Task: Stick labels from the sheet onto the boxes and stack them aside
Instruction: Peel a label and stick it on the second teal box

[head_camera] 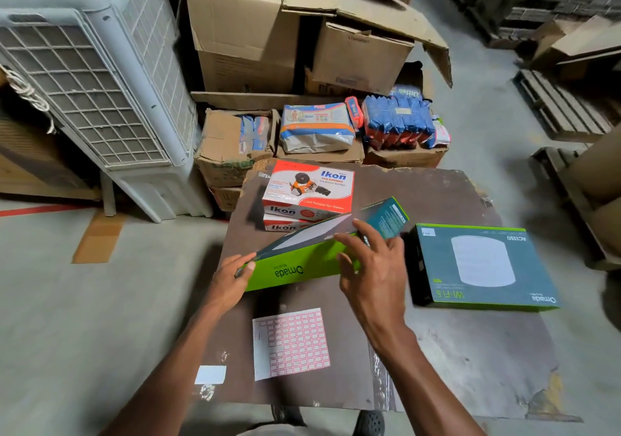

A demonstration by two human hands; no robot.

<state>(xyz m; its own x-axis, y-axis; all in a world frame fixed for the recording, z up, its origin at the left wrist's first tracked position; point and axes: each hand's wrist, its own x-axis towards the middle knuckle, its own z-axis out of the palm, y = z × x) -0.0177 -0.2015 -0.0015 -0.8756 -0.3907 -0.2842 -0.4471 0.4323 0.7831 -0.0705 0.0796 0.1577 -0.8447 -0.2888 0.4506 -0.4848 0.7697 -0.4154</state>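
Note:
A green and dark teal Omada box (302, 261) is tilted up above the brown board (453, 351), its green side facing me. My left hand (232, 281) grips its near left corner. My right hand (373, 264) holds its right part, fingers curled over the upper edge. Below them the label sheet (290, 343) with red-bordered labels lies flat on the board. A second Omada box (480, 267) lies flat at the right, a small white label on its far left corner. Two red and white Ikon boxes (307, 197) are stacked at the board's far side.
A small white paper (211, 374) lies at the board's near left edge. A white air cooler (100, 83) stands at the left. Cardboard cartons (285, 32) and product packs (396, 123) crowd behind the board. Wooden pallets (564, 106) lie at the right. My shoes (369, 422) show below.

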